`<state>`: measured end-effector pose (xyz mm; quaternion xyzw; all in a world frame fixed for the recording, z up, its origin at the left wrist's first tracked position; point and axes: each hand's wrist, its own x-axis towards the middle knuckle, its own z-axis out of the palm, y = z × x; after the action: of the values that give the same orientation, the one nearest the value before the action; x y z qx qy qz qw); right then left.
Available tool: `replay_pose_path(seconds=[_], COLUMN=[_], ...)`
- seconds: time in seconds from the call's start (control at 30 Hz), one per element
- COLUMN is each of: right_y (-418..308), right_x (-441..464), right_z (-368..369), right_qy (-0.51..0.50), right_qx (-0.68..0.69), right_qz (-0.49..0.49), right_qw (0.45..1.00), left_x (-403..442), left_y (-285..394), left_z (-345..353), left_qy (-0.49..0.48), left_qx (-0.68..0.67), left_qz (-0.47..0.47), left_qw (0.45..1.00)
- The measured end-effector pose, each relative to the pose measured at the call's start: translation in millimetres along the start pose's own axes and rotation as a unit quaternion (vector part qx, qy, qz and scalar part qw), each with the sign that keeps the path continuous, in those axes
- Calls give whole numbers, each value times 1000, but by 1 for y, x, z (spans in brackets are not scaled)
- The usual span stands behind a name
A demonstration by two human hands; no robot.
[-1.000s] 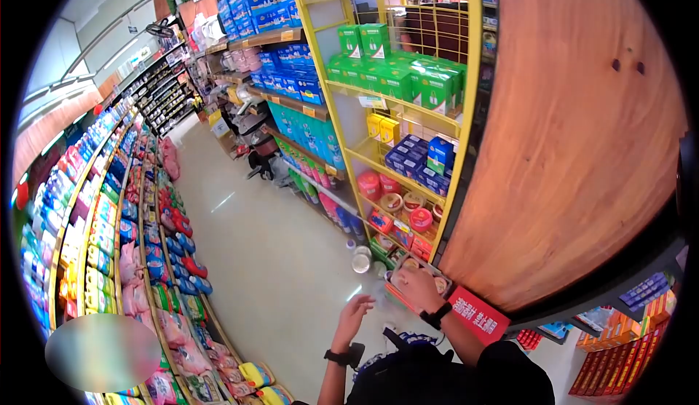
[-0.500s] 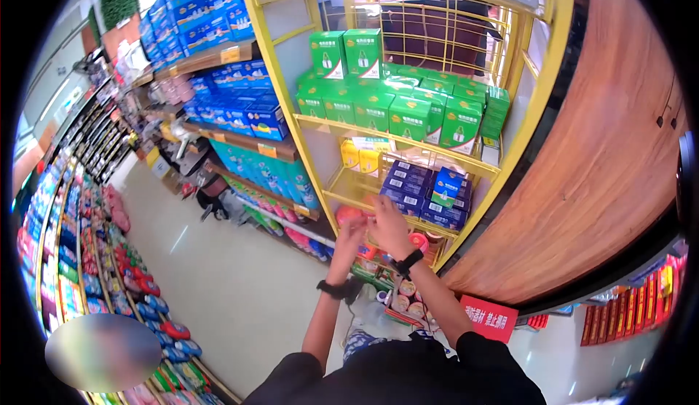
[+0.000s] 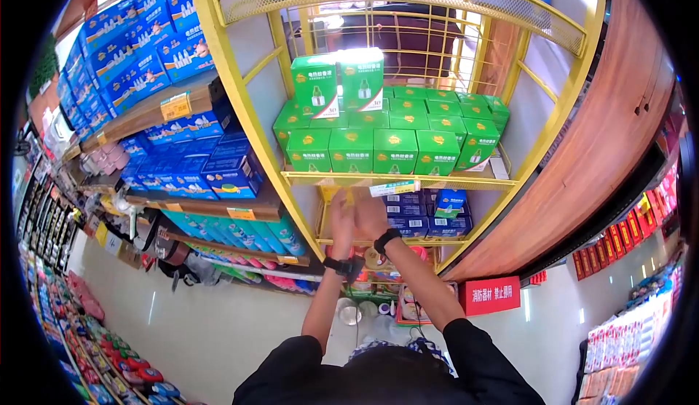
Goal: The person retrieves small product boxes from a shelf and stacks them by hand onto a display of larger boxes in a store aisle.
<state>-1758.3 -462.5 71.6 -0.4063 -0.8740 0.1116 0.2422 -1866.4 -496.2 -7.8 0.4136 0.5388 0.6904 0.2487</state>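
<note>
Both hands reach into the lower shelf of a yellow wire rack, close together. My left hand (image 3: pixel 342 224) points upward in front of the yellow boxes (image 3: pixel 333 195), its fingers blurred. Beside it, my right hand (image 3: pixel 371 216) covers part of the same boxes, just under a price label (image 3: pixel 395 187); its fingertips are smeared and partly hidden. Whether either hand touches or grips a box cannot be made out. To the right of the hands are stacked dark blue boxes (image 3: pixel 408 226), with a brighter blue box (image 3: pixel 450 203) upright in front.
Green boxes (image 3: pixel 351 150) fill the shelf above, two standing on top. The rack's yellow front rail (image 3: pixel 466 184) runs just above my hands. Blue boxes (image 3: pixel 231 168) line the left shelves. A curved wooden panel (image 3: pixel 553 208) and a red sign (image 3: pixel 492 296) are at the right.
My view has shifted, so the rack appears nearer and more upright. Both hands have moved up and inward, from below the yellow boxes to in front of them.
</note>
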Motion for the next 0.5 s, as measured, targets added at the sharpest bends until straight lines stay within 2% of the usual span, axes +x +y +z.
replay_pose_path(seconds=[0.03,0.07,0.17,0.2,0.3,0.37,0.4,0.47,0.5], right_y=[5,10,10,12,12,10,11,10,8], right_x=[-1,-1,2,-1,0,-5,-8,-10,-11], right_z=[10,19,21,21,20,13,12,11,7], right_qy=[27,114,63,90,10,81,117,77,59], right_qx=[2,35,7,10,-48,-57,-60,-55,-53], right_qz=[-2,-60,-13,-37,-12,-72,-101,-101,-101], right_qw=[1000,991,998,995,999,992,986,990,992], left_x=[0,-2,4,1,-10,-15,-18,-29,-33], left_y=[9,17,3,6,8,2,9,22,23], left_z=[2,1,2,1,-3,-10,-12,-14,-17], left_qy=[-1,-6,-15,-26,-35,-29,-27,-24,-17], left_qx=[31,43,56,67,98,124,90,24,8], left_qz=[25,30,18,27,63,106,72,4,11], left_qw=[999,999,998,997,993,986,993,999,1000])
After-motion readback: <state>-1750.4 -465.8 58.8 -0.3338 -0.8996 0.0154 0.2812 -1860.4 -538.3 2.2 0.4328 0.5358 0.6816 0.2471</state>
